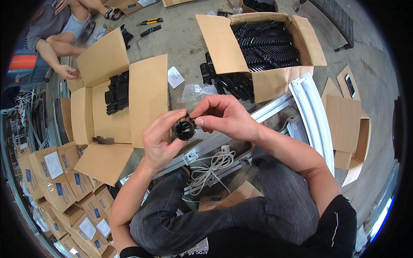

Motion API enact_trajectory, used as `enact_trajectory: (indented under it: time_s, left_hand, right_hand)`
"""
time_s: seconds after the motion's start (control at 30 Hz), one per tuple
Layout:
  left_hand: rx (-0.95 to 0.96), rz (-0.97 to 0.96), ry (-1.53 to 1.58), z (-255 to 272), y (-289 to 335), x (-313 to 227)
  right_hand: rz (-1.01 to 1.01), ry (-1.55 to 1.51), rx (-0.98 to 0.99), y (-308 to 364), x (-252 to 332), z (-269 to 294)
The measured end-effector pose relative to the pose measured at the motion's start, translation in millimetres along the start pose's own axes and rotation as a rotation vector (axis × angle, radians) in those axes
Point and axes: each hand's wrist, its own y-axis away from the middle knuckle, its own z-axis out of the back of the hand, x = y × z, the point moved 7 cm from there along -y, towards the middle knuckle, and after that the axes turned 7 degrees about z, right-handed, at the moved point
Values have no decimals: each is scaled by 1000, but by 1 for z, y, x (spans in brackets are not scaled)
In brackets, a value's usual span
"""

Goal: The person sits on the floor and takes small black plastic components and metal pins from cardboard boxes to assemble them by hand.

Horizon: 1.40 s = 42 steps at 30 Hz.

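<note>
My left hand (160, 136) grips a black round plastic part (185, 130) between thumb and fingers. The part is shaped like a short cup or ring, its open face turned up toward me. At its upper right edge, my right hand (227, 118) pinches with thumb and index finger. A small dark bit shows at those fingertips, but I cannot tell whether it is separate from the round part. Both hands are held above a white metal frame (215, 143) and a coiled white cable (211, 170).
A large open carton (269, 81) at far right holds rows of black parts. Another open carton (81, 114) at left holds a few. Loose black parts (236, 86) lie between them. A person (53, 30) sits far left. Stacked boxes (53, 172) stand left; a phone (349, 86) lies right.
</note>
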Motion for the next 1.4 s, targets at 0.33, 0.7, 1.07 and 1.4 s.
enact_trajectory:
  time_s: [0.33, 0.7, 1.07, 1.4]
  left_hand:
    - [-3, 19, -11, 1, 0, 0]
    - [3, 2, -20, 0, 1, 2]
    - [1, -2, -49, 0, 1, -2]
    - [-89, 170, -96, -5, -6, 5]
  right_hand:
    - [3, -18, -27, 2, -1, -3]
    - [-41, -48, -35, 2, -8, -1]
    - [-2, -24, -46, 5, -7, -4]
    - [136, 341, -146, 6, -7, -4]
